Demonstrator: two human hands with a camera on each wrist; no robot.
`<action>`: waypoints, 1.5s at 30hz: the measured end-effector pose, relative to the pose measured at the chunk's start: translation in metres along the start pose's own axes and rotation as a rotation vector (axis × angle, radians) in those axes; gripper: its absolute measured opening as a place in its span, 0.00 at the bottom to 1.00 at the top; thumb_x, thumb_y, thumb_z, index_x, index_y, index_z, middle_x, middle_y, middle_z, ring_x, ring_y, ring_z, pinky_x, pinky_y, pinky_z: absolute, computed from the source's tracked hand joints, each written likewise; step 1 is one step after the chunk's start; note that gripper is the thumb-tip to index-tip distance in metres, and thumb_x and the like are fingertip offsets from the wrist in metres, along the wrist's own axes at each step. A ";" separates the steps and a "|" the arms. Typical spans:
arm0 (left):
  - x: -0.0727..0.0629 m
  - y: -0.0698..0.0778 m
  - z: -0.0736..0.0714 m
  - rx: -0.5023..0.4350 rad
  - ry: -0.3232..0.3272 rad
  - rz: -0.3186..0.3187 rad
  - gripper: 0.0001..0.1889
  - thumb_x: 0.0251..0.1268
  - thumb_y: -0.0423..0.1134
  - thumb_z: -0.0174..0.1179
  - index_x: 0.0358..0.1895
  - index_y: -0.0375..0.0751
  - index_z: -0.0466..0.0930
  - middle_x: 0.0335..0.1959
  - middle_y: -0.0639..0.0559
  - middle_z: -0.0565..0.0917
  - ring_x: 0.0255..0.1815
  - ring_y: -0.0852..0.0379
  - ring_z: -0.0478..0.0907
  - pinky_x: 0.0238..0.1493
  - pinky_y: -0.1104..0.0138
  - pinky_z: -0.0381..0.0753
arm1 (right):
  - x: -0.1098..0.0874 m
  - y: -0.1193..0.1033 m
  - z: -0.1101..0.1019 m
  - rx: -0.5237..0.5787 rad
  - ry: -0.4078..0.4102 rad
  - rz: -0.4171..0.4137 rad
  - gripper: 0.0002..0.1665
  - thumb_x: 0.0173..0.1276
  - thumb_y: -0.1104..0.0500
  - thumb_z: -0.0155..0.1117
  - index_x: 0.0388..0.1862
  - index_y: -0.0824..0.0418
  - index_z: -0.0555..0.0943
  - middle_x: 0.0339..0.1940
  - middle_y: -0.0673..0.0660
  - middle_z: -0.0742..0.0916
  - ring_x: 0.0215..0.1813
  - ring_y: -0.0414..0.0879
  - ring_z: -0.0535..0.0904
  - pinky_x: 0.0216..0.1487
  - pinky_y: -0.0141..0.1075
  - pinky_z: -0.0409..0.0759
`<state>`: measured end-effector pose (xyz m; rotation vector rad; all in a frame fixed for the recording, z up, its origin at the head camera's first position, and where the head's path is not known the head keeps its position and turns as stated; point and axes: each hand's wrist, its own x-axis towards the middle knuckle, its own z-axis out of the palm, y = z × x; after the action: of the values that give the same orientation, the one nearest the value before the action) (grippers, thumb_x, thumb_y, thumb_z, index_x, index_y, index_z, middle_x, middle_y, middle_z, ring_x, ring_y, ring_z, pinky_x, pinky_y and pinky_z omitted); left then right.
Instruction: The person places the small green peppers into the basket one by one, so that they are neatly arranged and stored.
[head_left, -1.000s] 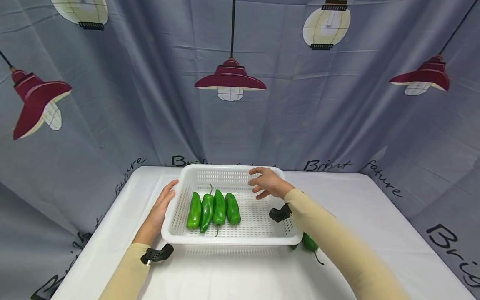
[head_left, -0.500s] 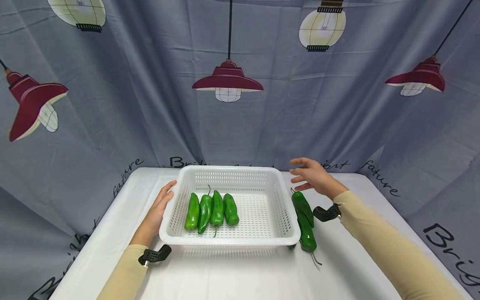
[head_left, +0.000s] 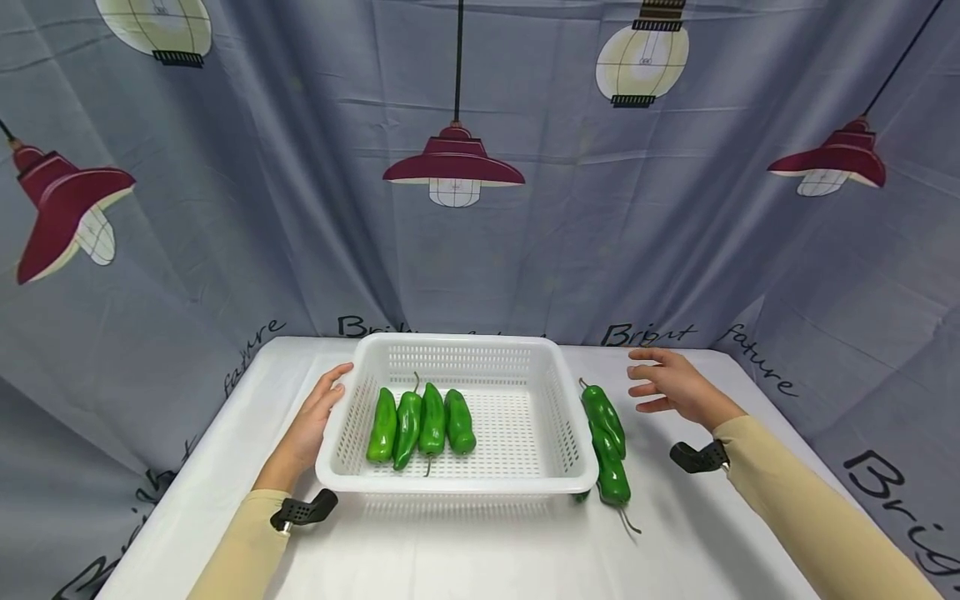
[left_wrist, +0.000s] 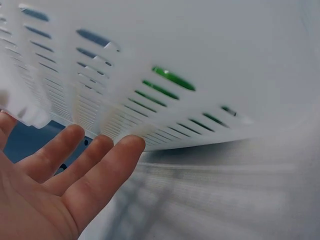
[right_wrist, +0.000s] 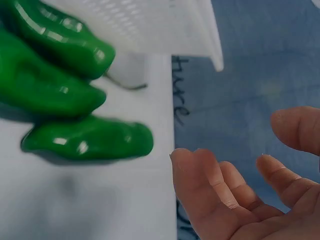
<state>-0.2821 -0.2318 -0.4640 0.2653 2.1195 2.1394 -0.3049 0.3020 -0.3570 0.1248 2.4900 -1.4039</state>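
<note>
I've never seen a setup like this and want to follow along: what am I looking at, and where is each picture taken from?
There is no machine here, just a person working with two bare hands. The wide picture comes from a camera worn on the head, looking forward and down. The two close-ups come from cameras on the wrists, one for each hand.

On the white tabletop is a white basket with four green peppers lying side by side in it. At least three more peppers lie outside, to its right.

Neither hand grips a pepper. The left hand is at the basket's left side, though I can't tell whether it touches. The right hand is open and holds nothing.
</note>
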 end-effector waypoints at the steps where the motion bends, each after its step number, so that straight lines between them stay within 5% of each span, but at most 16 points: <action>1: 0.000 0.001 0.000 0.006 -0.001 -0.001 0.28 0.86 0.53 0.33 0.81 0.49 0.45 0.82 0.39 0.53 0.61 0.74 0.71 0.57 0.75 0.78 | 0.000 0.003 -0.001 0.000 0.004 0.008 0.41 0.80 0.53 0.54 0.82 0.68 0.51 0.78 0.76 0.63 0.51 0.47 0.86 0.50 0.45 0.88; 11: -0.001 0.003 0.001 0.030 0.005 -0.016 0.28 0.86 0.52 0.30 0.81 0.48 0.46 0.82 0.39 0.53 0.78 0.38 0.59 0.57 0.71 0.77 | 0.007 0.029 -0.003 0.024 -0.002 0.047 0.39 0.80 0.54 0.52 0.81 0.69 0.52 0.79 0.76 0.62 0.60 0.59 0.83 0.48 0.43 0.88; 24: 0.000 0.003 -0.001 0.035 0.008 -0.017 0.28 0.86 0.51 0.32 0.81 0.48 0.46 0.83 0.40 0.53 0.78 0.40 0.59 0.58 0.73 0.77 | 0.017 0.045 0.002 0.047 -0.019 0.052 0.39 0.81 0.53 0.52 0.80 0.69 0.52 0.79 0.75 0.63 0.60 0.60 0.83 0.48 0.43 0.88; 31: 0.000 0.003 0.000 0.033 0.010 -0.022 0.28 0.86 0.50 0.34 0.81 0.47 0.47 0.82 0.40 0.54 0.71 0.53 0.68 0.58 0.71 0.79 | 0.018 0.047 0.007 0.028 -0.026 0.054 0.39 0.81 0.52 0.51 0.80 0.70 0.52 0.78 0.76 0.63 0.59 0.58 0.83 0.50 0.46 0.87; 39: 0.001 0.004 0.001 0.039 0.015 -0.026 0.28 0.86 0.50 0.35 0.81 0.48 0.46 0.82 0.38 0.54 0.77 0.38 0.62 0.57 0.69 0.80 | 0.021 0.051 0.012 0.033 -0.012 0.076 0.39 0.80 0.54 0.52 0.80 0.69 0.53 0.77 0.76 0.64 0.56 0.54 0.85 0.50 0.45 0.87; 45: -0.001 0.005 0.002 0.033 0.022 -0.034 0.28 0.86 0.49 0.36 0.81 0.48 0.46 0.82 0.38 0.55 0.76 0.39 0.63 0.57 0.70 0.80 | 0.026 0.058 0.016 0.036 -0.009 0.093 0.37 0.80 0.56 0.53 0.80 0.68 0.54 0.76 0.77 0.65 0.57 0.57 0.84 0.51 0.46 0.87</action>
<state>-0.2809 -0.2300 -0.4593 0.2077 2.1570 2.1002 -0.3145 0.3169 -0.4205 0.2388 2.4196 -1.4085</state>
